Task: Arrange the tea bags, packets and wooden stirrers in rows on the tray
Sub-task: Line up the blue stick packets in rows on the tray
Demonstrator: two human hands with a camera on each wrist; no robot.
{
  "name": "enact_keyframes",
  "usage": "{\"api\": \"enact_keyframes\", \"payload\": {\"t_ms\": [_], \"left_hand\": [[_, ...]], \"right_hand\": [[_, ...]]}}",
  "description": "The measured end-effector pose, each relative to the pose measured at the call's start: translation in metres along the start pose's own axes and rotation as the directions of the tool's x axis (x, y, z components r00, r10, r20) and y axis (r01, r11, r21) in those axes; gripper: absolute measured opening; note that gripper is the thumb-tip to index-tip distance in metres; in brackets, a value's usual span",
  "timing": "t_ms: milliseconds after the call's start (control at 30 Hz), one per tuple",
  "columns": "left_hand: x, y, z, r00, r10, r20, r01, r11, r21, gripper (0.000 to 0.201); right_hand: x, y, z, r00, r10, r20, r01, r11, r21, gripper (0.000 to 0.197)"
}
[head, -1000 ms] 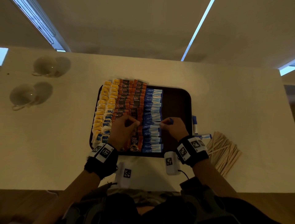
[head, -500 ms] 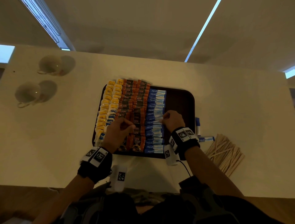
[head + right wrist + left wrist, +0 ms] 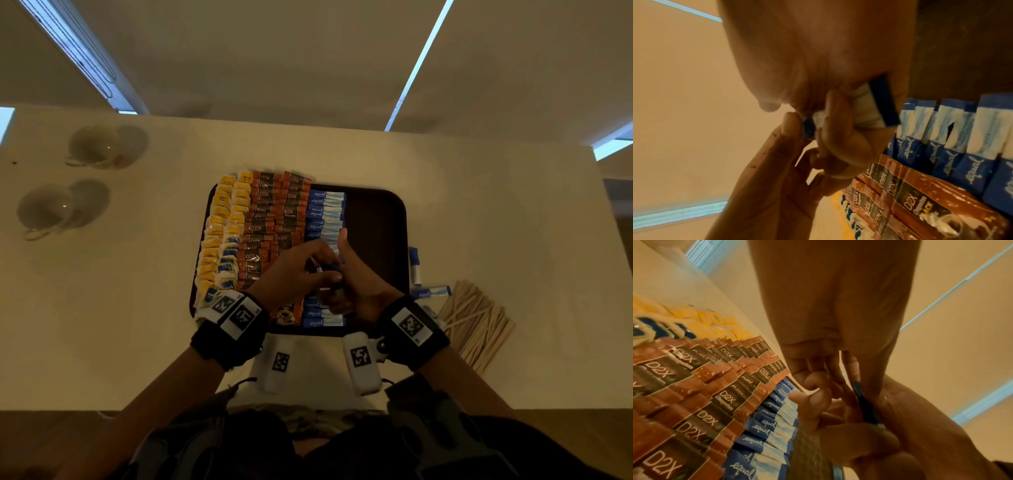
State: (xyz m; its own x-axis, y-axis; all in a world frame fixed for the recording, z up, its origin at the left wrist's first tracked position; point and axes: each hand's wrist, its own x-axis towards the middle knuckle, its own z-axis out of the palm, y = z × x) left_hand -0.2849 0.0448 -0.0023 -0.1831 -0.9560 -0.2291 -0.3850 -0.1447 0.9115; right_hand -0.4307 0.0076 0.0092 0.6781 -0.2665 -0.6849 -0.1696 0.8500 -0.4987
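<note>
The right strip of the tray [image 3: 376, 240], right of centre in the head view, is bare dark floor open from above, bounded on its left by the blue packets [image 3: 325, 209] and the two hands [image 3: 329, 277] meeting low in it. Right of the tray, loose blue packets [image 3: 430, 292] and the wooden stirrers [image 3: 476, 322] crowd the desk [image 3: 513, 222]. Two cups [image 3: 94, 147] stand at upper left.

Each forearm is bare and ends in a wide black wristband [image 3: 227, 337] bearing white plates printed with black square fiducial markers [image 3: 410, 324]. A white camera pod [image 3: 361, 364], with its own marker, hangs under the right wrist and a second pod [image 3: 278, 366] under the left. A thin black cable [image 3: 394, 380] trails from the right pod. The torso wears dark clothing [image 3: 308, 445].
</note>
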Motion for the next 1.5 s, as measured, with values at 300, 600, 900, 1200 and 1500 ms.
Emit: {"api": "enact_keyframes", "payload": {"t_ms": [300,600,900,1200,1500], "left_hand": [[-0.019,-0.012,-0.01,0.996,-0.076,-0.048,0.065,0.978,-0.2,0.005],[-0.024,-0.01,0.0,0.989,-0.134,0.06,0.146,0.949,-0.28,0.015],[-0.008,-0.022,0.008,0.972,-0.197,0.126,0.196,0.98,0.018,0.007],[-0.009,-0.036,-0.001,0.923,-0.277,-0.268,0.287,0.958,-0.004,0.007],[-0.041,-0.059,-0.018,0.868,-0.382,-0.317,0.384,0.921,-0.06,0.01]], "right_hand": [[-0.02,0.025,-0.028,0.958,-0.01,-0.286,-0.026,0.992,-0.122,0.021],[-0.028,0.021,-0.026,0.799,-0.408,-0.441,0.225,0.884,-0.409,0.02],[-0.014,0.027,-0.023,0.757,-0.403,-0.514,0.28,0.911,-0.301,0.018],[0.015,0.013,-0.053,0.659,-0.339,-0.671,0.192,0.939,-0.285,0.009],[0.077,-0.002,-0.071,0.587,-0.397,-0.706,0.015,0.877,-0.48,0.016]]}}
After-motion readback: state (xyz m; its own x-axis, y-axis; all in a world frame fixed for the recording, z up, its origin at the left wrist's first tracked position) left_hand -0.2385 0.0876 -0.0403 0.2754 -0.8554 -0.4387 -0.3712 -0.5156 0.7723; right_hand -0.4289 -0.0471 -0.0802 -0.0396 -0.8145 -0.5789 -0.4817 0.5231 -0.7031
